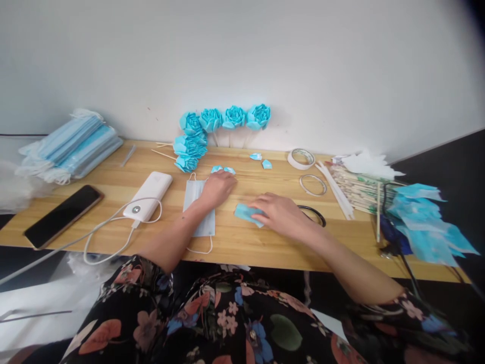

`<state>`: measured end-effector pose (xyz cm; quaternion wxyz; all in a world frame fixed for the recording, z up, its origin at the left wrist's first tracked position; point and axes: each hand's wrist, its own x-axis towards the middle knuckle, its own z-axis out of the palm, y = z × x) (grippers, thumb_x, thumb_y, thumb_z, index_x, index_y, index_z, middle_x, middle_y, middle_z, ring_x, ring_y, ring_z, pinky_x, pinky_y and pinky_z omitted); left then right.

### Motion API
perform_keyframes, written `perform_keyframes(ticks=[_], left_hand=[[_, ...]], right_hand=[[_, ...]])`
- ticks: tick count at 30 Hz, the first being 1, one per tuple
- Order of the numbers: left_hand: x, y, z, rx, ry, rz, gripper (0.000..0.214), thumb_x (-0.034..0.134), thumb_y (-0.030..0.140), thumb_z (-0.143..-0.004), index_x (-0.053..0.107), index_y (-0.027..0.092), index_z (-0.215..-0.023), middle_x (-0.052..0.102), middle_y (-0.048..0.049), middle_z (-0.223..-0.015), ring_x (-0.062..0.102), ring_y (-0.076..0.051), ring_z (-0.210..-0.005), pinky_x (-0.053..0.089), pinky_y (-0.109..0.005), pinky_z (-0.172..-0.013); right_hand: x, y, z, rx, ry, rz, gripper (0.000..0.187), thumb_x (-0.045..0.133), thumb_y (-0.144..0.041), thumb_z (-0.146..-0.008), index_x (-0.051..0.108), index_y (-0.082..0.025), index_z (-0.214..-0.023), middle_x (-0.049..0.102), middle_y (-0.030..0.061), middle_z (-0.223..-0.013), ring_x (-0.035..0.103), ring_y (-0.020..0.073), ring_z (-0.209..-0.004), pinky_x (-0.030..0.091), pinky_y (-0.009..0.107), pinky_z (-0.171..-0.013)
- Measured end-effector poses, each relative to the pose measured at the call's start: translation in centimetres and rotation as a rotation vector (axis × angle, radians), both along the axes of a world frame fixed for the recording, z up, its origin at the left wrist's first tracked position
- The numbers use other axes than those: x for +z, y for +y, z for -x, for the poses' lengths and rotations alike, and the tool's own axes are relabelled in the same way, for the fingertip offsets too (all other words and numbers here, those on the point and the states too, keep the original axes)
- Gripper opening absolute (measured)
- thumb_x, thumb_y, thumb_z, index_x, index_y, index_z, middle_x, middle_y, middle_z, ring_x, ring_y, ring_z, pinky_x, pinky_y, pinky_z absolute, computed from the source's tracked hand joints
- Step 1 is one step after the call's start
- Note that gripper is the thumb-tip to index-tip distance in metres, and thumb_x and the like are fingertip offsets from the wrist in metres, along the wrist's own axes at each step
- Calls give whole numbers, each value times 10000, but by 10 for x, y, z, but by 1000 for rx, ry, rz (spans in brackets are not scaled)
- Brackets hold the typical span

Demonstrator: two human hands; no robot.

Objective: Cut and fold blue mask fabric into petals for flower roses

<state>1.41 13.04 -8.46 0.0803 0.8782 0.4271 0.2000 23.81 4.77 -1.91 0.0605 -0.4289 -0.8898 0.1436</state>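
Observation:
My left hand [220, 188] rests above a pale blue face mask [193, 191], its fingers bent together at small cut blue petals [217, 168]; the fingertips touch the nearer one, though the grip is partly hidden. A folded strip of blue mask fabric [245, 212] is pinched between the thumb and fingers of my right hand [276, 210], low over the wood. Two more petals [255, 156] lie farther back. Behind them, several finished blue fabric roses [234, 118] on sticks lean on the wall or lie at the back edge.
At left are stacked masks [81, 144], a phone [62, 216] and a white power bank [149, 196] with a trailing cable. Tape rolls [301, 158], white strips [337, 194], bundled sticks [361, 188] and blue fabric [420, 217] lie at right. A black ring [320, 216] sits behind my right wrist.

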Motion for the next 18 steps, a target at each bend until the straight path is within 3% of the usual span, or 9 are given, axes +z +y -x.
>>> perform_keyframes(ticks=[4, 7, 10, 13, 15, 18], left_hand=[[1, 7, 8, 53, -65, -13, 295, 467, 111, -878, 743, 173, -960, 738, -113, -1058, 641, -248, -1043, 472, -419, -983], [5, 11, 13, 92, -227, -46, 309, 468, 99, -867, 753, 156, -970, 753, -107, -1078, 664, -241, -1051, 486, -401, -983], [15, 11, 13, 193, -461, -51, 280, 491, 152, -889, 757, 160, -975, 765, -90, -1052, 677, -224, -1041, 496, -377, -969], [32, 5, 10, 250, -619, 61, 268, 495, 190, -899, 751, 163, -973, 771, -72, -1013, 692, -190, -950, 523, -321, -885], [47, -4, 8, 198, -575, 142, 268, 494, 197, -902, 746, 162, -986, 771, -76, -1022, 692, -184, -935, 524, -300, -854], [69, -25, 10, 65, -243, 200, 253, 508, 257, -927, 743, 187, -985, 763, -74, -1038, 682, -212, -989, 503, -319, -890]], right_hand=[[-9, -21, -4, -10, -82, -95, 350, 675, -270, -907, 661, -192, -1248, 701, 110, -1187, 628, 305, -1082, 543, 437, -883], [-14, -26, -9, -43, -36, -115, 398, 659, -286, -921, 617, -174, -1301, 681, 112, -1228, 617, 299, -1107, 546, 446, -916], [-18, -26, -16, -83, 4, -117, 352, 641, -270, -932, 624, -171, -1269, 688, 114, -1196, 627, 291, -1099, 541, 442, -927], [-20, -25, -21, -122, -7, -125, 245, 625, -261, -942, 662, -167, -1165, 708, 111, -1120, 646, 288, -1058, 534, 430, -913], [-21, -24, -20, -146, -24, -117, 203, 617, -268, -950, 670, -166, -1116, 718, 104, -1090, 654, 282, -1039, 529, 416, -900], [-20, -23, -16, -207, -66, -102, 218, 614, -294, -955, 662, -152, -1113, 727, 104, -1080, 660, 290, -1028, 526, 412, -859]])
